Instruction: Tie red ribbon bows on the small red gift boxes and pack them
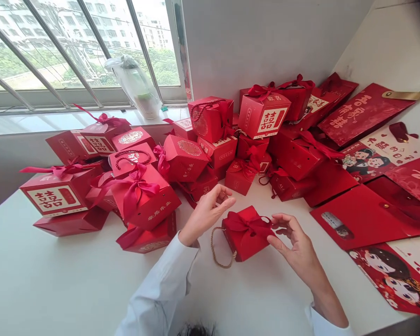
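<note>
A small red gift box (243,249) sits on the white table in front of me. A red ribbon bow (249,225) is tied on its top, and a twisted tan cord handle (214,249) loops out on its left side. My left hand (208,212) is raised just left of the box, its fingers curved and apart with nothing in them. At the bow's right end is my right hand (294,245), thumb and fingers spread around the ribbon's edge. Whether the right fingertips touch the ribbon I cannot tell.
Several red gift boxes (145,196) with bows are heaped behind and to the left. Flat red gift bags (367,217) lie along the right side. A plastic-wrapped container (139,91) stands on the windowsill (104,116) by the barred window.
</note>
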The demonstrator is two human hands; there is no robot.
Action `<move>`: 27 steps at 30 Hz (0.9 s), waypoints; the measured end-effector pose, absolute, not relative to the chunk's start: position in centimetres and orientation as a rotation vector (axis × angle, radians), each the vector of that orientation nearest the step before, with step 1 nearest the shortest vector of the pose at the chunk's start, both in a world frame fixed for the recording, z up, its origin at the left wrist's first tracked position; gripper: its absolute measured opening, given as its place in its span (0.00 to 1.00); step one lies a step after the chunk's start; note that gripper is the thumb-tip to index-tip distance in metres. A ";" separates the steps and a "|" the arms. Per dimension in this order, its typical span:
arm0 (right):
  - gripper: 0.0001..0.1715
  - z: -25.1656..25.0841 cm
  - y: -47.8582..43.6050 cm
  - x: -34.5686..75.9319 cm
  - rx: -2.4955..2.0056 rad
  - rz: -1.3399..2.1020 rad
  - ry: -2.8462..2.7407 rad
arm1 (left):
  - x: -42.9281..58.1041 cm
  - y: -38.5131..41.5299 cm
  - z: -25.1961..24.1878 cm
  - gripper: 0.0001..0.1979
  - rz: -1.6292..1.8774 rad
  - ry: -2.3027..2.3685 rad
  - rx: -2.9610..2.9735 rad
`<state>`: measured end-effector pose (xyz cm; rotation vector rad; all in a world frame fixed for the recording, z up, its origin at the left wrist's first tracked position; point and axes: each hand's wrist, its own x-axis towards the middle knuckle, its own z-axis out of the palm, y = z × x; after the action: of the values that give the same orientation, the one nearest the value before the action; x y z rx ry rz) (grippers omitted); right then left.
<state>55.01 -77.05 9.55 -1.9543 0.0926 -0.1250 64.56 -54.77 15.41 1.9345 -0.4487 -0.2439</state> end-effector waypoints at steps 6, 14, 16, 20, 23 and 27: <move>0.45 7.1 -78.3 54.6 -1.683 0.094 -0.057 | 65.4 -51.7 15.4 0.31 -0.764 -0.774 1.990; 0.27 7.5 -77.7 57.0 -1.621 0.234 0.023 | 65.3 -53.2 13.2 0.25 -0.635 -0.722 2.141; 0.22 7.9 -77.5 57.3 -1.634 0.258 -0.031 | 65.2 -53.1 13.5 0.19 -0.578 -0.687 2.208; 0.17 8.3 -77.7 57.2 -1.735 0.277 -0.071 | 64.7 -52.1 15.6 0.04 -0.379 -0.579 2.374; 0.16 8.5 -78.1 57.1 -1.656 0.318 -0.022 | 64.0 -51.0 17.6 0.07 -0.242 -0.469 2.390; 0.12 9.1 -79.1 56.8 -1.277 0.284 0.214 | 63.1 -49.6 19.1 0.07 -0.184 -0.315 2.183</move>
<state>56.85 -79.06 9.12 -1.2772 0.2138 0.2835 63.15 -49.59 19.06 2.1826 -0.3154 -0.1841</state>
